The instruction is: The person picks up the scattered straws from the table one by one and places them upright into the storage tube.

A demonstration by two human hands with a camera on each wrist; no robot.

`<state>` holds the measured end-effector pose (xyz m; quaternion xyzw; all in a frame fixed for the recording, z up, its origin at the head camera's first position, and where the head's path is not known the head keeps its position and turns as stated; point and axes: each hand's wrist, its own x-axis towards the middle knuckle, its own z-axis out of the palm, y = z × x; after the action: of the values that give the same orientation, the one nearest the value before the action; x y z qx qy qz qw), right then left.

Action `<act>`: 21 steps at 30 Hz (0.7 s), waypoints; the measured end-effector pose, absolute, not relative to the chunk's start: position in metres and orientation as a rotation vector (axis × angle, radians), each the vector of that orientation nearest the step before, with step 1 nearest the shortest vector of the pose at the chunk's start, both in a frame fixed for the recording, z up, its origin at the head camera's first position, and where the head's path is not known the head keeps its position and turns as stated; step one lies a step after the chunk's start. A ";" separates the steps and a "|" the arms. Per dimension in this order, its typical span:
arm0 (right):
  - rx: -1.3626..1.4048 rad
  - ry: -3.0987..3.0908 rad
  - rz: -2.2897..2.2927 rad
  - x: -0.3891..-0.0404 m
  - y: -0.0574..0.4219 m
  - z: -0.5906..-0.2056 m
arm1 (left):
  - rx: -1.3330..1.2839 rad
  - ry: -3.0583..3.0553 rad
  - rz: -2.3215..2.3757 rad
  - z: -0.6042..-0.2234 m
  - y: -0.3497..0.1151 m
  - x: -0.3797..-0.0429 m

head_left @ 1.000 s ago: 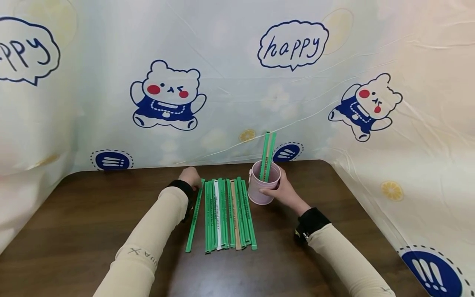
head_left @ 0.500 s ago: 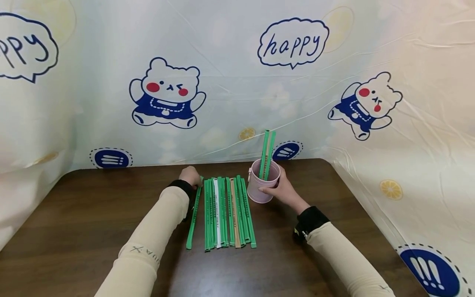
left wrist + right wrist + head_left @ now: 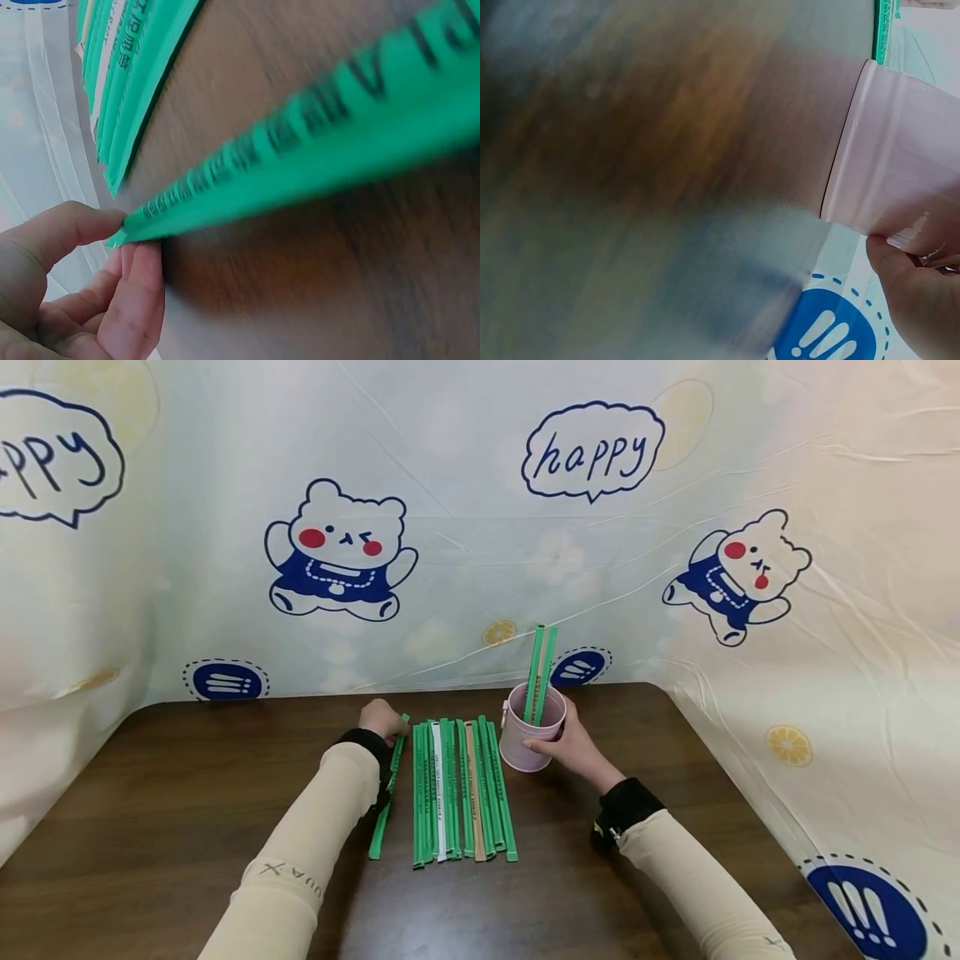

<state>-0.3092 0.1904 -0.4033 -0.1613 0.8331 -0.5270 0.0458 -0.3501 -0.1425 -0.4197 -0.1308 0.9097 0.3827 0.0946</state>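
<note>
Pinches the tip of a loose green strip (image 3: 300,161) between the thumb and fingertips of the left hand (image 3: 381,720), just left of the middle of the head view, and grips the side of a pink bucket (image 3: 517,753) with the right hand (image 3: 579,747), just right of the middle, with both hands well apart. Holds, to judge by the left wrist view, only a short bit of the strip's far end, and so could easily let it twist, droop or slip out. Cannot tell about contact between its near end, lower in the frame, and the table (image 3: 645,885); might bend or swing it by dragging there. Could brush the neighbouring row of strips (image 3: 420,793) at centre by crossing too low, and so scatter the green ones, the white strip (image 3: 438,793) and the tan strip (image 3: 476,793). With the right fingers mostly hidden behind the bucket, cannot judge the firmness of that grip; could tip the bucket through a sideways knock, given the tall green strips (image 3: 535,672) leaning above its rim. Might also poke the printed backdrop (image 3: 465,460), across the top of the frame, by shoving the bucket back.
</note>
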 end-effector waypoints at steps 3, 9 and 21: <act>-0.508 2.549 -1.608 -0.309 0.189 -0.403 | -0.408 2.681 1.180 -0.419 -0.142 -0.348; -0.514 2.553 -1.608 -0.310 0.188 -0.403 | -0.425 2.591 1.333 -0.422 -0.149 -0.347; -0.482 2.563 -1.603 -0.306 0.187 -0.403 | -0.425 2.363 1.623 -0.424 -0.158 -0.349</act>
<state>-0.3062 0.1872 -0.4026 -0.1572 0.8366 -0.5233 0.0400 -0.3489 -0.1578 -0.4238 -0.1455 0.8094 0.5558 0.1215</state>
